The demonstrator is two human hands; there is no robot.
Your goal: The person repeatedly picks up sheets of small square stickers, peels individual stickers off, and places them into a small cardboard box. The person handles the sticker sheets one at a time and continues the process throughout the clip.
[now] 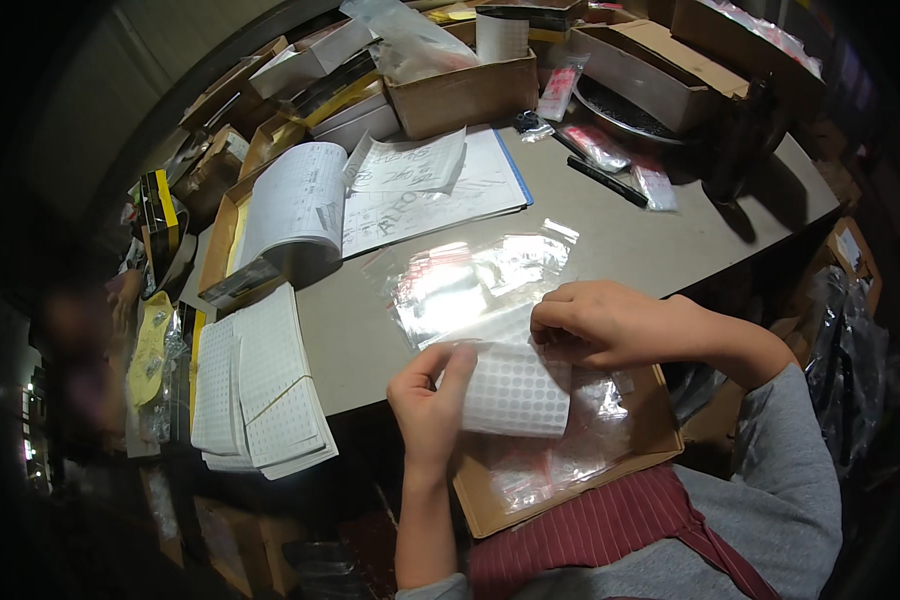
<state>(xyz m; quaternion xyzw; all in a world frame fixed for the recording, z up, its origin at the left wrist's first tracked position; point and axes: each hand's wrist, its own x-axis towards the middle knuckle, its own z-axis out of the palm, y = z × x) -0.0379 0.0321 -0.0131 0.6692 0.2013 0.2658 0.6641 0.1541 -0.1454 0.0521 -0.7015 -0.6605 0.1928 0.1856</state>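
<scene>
My left hand (pixel 430 395) grips the left edge of a white sheet of small round stickers (pixel 515 390), holding it over my lap. My right hand (pixel 600 322) rests at the sheet's top right edge, its fingers pinched there against the sheet and a clear plastic bag. Clear zip bags (pixel 470 285) lie spread on the grey table (pixel 620 240) just beyond my hands. Under the sheet a shallow cardboard tray (pixel 660 440) on my lap holds more clear bags.
A stack of sticker sheets (pixel 260 390) hangs over the table's left edge. An open notebook and loose written papers (pixel 410 190) lie further back. Cardboard boxes (pixel 460 90) crowd the far side, with a black pen (pixel 606 180) and small packets. Another person is blurred at far left.
</scene>
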